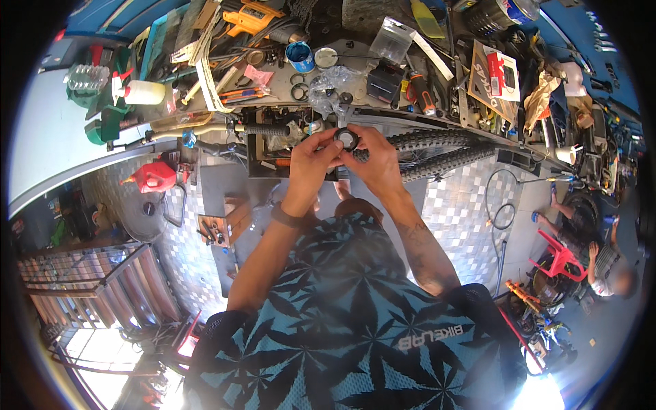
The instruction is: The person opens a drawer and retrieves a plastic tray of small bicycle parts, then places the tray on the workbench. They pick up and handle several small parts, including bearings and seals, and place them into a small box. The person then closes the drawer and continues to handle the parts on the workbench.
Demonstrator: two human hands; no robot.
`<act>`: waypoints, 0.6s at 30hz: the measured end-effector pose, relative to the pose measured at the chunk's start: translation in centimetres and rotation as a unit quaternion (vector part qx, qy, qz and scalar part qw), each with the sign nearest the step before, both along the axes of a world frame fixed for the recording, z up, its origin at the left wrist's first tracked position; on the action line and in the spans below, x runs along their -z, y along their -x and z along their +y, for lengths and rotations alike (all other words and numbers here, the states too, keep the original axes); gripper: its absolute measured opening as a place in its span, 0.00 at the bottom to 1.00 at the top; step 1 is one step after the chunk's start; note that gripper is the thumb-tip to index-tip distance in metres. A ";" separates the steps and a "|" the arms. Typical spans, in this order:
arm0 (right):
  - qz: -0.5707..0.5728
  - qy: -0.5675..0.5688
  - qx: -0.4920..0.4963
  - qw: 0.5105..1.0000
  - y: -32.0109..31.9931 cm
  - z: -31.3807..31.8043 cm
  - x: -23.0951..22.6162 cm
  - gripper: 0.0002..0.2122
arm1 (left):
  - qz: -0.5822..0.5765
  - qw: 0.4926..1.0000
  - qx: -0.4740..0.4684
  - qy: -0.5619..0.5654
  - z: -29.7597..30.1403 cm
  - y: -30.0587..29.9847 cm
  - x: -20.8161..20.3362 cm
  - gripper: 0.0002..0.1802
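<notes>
Between my two hands is a small round black part with a pale grey centre (346, 139), its kind not clear at this size. My left hand (313, 158) pinches it from the left with thumb and fingers. From the other side my right hand (374, 160) grips its rim with fingertips. Both hands are raised in front of a cluttered workbench (273, 102). Just beyond them lies a crumpled clear plastic bag (329, 87). Black rings (299, 89) rest to the left of the bag, beside an opened blue tub (300, 56).
Two knobby bicycle tyres (444, 152) extend right below the bench edge. A handlebar (225, 128) lies left, beside an open drawer (263, 167). An orange power tool (249, 19), a spray bottle (140, 91) and a screwdriver (421, 94) crowd the bench. Another person (601, 263) is at far right near a red chair (557, 254).
</notes>
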State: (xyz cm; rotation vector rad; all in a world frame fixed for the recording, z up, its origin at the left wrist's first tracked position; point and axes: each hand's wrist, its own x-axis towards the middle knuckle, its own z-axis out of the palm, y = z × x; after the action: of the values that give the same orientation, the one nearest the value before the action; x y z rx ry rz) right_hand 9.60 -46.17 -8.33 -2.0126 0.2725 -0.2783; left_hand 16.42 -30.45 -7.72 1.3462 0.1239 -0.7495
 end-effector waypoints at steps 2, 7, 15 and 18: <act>0.023 -0.001 -0.003 1.000 -0.3 0.5 0.1 0.26 | -0.008 1.000 0.017 -0.016 0.5 -0.7 0.2 0.21; 0.015 0.028 0.019 0.999 -1.3 2.2 0.5 0.27 | -0.025 0.999 0.033 -0.025 1.4 -2.5 1.0 0.19; 0.051 0.078 0.124 0.988 -3.4 3.8 0.4 0.26 | -0.235 0.955 0.087 -0.158 3.2 -9.0 -0.2 0.16; 0.094 0.085 0.195 0.973 -3.0 4.1 0.3 0.25 | -0.446 0.868 0.061 -0.208 0.8 -12.0 0.6 0.14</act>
State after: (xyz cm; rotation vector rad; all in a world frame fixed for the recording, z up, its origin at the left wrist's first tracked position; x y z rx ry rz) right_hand 12.61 -42.11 -8.61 -2.1466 0.7915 -0.3670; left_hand 28.47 -29.67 -8.29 2.0118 -0.5742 -0.1313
